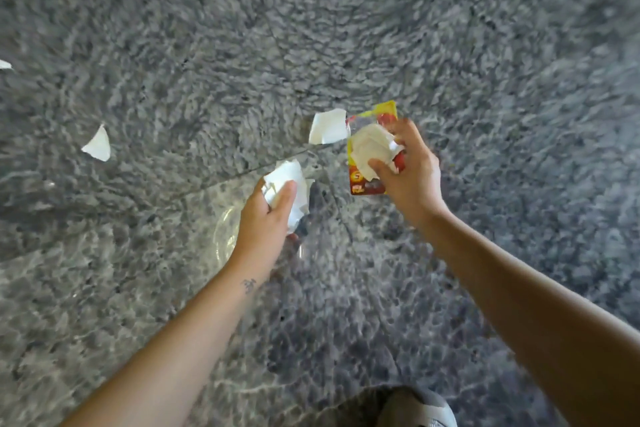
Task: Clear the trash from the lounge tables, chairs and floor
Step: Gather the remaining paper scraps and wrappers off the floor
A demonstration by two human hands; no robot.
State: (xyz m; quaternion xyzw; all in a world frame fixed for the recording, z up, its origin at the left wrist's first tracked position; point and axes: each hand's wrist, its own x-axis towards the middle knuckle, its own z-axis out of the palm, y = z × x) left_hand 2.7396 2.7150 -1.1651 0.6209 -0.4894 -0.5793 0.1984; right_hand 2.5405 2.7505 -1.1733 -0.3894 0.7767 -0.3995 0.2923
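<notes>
Grey stone floor point(450, 45), polished & mottled, w/ white paper bits scattered on it. Going left to right: a small scrap point(5, 64) at the far left edge, mostly cut off by the frame. Next a torn triangular piece point(98, 146), lying flat, well apart from both hands. Both not yet picked up.

Left hand point(266, 215) is closed round a crumpled wad of paper point(291, 187), thumb on top, fingers wrapped under. Prob. bunched up that way so one hand can carry several bits at once. Something clear & round shows under the wrist, maybe a plastic lid or cup, but too faint to tell, and can't tell if the hand holds it.

Between the hands, a larger white piece point(327, 126) sits near the wrapper's left edge. It looks to be on the floor, not held, but blur makes that unsure.

Right hand point(408, 166) is clamped on a red & yellow snack wrapper point(367, 184) w/ more crumpled paper point(372, 146) pressed against its front by the thumb. Stacking paper on wrapper frees nothing, tho: both hands are full-ish. A grey shoe point(415, 407) pokes in at the bottom.

Judgement: floor part of the job is partway done; the nearest loose piece is the likely next grab.
</notes>
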